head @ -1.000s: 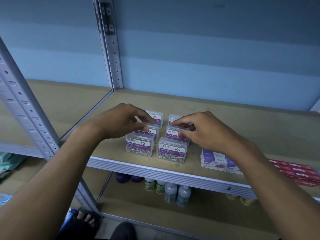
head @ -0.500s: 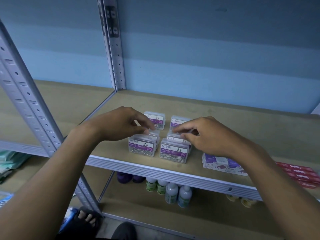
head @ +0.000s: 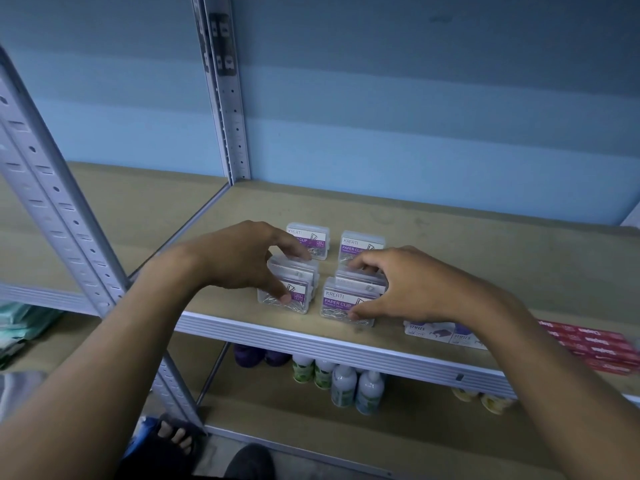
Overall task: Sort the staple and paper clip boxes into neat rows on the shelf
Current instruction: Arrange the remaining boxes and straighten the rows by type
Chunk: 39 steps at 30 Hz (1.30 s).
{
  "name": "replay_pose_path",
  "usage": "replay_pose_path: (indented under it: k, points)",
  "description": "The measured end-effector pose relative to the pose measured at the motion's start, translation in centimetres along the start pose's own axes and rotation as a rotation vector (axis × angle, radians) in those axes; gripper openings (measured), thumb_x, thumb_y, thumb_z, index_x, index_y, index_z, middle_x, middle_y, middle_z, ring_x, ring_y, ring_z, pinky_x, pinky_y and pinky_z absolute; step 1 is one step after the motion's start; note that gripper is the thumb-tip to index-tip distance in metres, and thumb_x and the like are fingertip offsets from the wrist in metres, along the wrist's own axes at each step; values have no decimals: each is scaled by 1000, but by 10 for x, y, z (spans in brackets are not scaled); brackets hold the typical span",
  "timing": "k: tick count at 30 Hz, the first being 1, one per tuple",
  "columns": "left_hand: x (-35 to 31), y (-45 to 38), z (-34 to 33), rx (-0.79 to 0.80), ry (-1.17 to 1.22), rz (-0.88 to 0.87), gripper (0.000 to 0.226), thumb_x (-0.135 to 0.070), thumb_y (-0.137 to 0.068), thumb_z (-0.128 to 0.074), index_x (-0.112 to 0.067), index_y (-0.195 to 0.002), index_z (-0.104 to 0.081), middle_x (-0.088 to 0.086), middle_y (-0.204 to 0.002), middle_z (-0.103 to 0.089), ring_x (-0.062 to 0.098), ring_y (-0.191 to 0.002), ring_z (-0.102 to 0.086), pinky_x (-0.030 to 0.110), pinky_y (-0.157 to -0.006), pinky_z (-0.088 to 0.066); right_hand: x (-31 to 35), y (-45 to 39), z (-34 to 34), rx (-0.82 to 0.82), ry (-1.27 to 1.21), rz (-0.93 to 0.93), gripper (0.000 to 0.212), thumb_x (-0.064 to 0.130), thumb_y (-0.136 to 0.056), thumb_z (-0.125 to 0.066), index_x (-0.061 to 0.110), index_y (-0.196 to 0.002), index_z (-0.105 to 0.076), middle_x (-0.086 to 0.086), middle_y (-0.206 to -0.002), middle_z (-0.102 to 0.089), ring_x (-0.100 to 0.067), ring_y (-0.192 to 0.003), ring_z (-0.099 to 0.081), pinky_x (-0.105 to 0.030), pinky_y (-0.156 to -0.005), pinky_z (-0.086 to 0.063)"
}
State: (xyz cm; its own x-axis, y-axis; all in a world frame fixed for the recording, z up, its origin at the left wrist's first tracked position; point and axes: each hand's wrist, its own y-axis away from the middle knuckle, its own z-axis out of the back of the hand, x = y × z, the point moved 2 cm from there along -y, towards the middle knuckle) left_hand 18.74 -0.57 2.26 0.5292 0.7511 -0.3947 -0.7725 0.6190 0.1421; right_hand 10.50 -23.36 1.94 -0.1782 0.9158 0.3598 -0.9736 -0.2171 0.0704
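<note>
Clear plastic paper clip boxes with purple labels stand in two columns on the wooden shelf (head: 485, 244). My left hand (head: 242, 258) spans the left column, thumb on the front box (head: 298, 303) and fingers on the middle box (head: 294, 268). My right hand (head: 412, 285) spans the right column the same way, thumb on the front box (head: 337, 301), fingers on the middle box (head: 360, 282). Two back boxes (head: 313, 237) (head: 360, 242) stand apart behind them. White and purple staple boxes (head: 429, 330) sit to the right, partly hidden by my right forearm.
Red boxes (head: 588, 344) lie at the shelf's right end. A perforated metal upright (head: 228, 109) stands at the back left, another (head: 69, 216) at the front left. Small bottles (head: 343, 382) fill the lower shelf. A foot in a sandal (head: 173, 438) shows on the floor.
Both hands have slid toward the shelf's front edge and now clasp the front and middle boxes of each column, which sit pressed together. The back boxes are uncovered.
</note>
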Motion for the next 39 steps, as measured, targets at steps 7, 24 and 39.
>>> replay_pose_path:
  k: [7, 24, 39]
  points:
    - [-4, 0, -3, -40, -2, -9, 66, -41, -66, -88, -43, -126, -61, -24, -124, -60, 7, -104, -57, 32, -93, -52, -1, -1, -2, -8, -10, 6, 72, 55, -72, -84, 33, -135, -58, 14, -127, -63, -4, -105, -59, -23, -91, -48]
    - [-15, -2, -9, -52, -7, -45, 63, -38, -71, -85, -42, -129, -59, -22, -126, -59, -1, -98, -50, 18, -83, -40, -1, -3, -7, -17, -2, 38, 69, 51, -76, -81, 32, -137, -56, 13, -126, -65, -6, -105, -61, -32, -95, -53]
    - [-9, -8, 6, -437, 106, -75, 41, -62, -75, -69, -40, -109, -69, -22, -106, -68, 0, -93, -64, 29, -81, -57, -17, -11, 11, -311, -156, 64, 46, 55, -88, -67, 40, -130, -59, 21, -119, -60, 3, -95, -62, -25, -88, -52]
